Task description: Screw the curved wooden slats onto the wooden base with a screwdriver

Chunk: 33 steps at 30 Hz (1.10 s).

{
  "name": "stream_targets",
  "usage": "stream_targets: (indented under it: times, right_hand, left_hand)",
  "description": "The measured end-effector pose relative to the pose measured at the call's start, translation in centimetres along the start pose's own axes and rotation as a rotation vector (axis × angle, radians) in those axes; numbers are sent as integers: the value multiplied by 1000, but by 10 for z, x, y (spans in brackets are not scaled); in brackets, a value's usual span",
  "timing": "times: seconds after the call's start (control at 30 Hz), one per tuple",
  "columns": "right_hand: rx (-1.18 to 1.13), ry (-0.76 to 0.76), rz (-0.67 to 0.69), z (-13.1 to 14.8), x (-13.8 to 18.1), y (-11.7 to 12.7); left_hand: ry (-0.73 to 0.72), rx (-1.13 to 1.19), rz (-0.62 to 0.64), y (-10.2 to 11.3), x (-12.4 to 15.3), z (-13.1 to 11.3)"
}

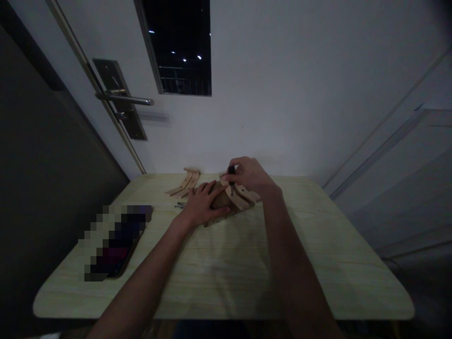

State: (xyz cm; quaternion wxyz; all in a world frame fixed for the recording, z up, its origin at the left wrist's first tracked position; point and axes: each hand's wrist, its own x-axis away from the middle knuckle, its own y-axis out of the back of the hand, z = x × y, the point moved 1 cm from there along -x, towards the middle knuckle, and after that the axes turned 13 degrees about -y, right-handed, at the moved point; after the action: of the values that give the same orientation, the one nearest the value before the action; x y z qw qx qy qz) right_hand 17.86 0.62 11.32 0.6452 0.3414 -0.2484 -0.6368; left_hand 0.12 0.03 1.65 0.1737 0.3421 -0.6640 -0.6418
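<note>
A wooden assembly of curved slats (231, 201) lies on the pale wooden table (226, 263) near its far edge. My left hand (202, 203) rests flat on the left part of that assembly, fingers spread, pressing it down. My right hand (250, 176) is closed around a small dark-handled tool (231, 170), held upright with its tip on one slat. Two loose curved wooden pieces (185, 183) lie just left of the hands. A few small dark screws (179, 205) sit by my left wrist.
A blurred-out flat dark object (115, 242) lies on the table's left side. A white wall stands right behind the table. A door with a metal lever handle (124, 99) is at the left, and a dark window (180, 44) above.
</note>
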Motion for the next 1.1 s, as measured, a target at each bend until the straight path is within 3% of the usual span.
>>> stream_targets:
  times: [0.27,0.53,0.83,1.1]
  right_hand:
    - [26,33,-80,-7,-4,-3]
    - [-106,224,164,-10,-7,-3]
    - [-164,207,162,-14,-7,-12]
    - [-94,45,-82,-10,-8,0]
  left_hand:
    - [0,-3,4,-2,-1,1]
    - [3,10,16,0,0,2]
    - [2,-11,11,-1,-1,0]
    - [2,-2,4,-1,0,1]
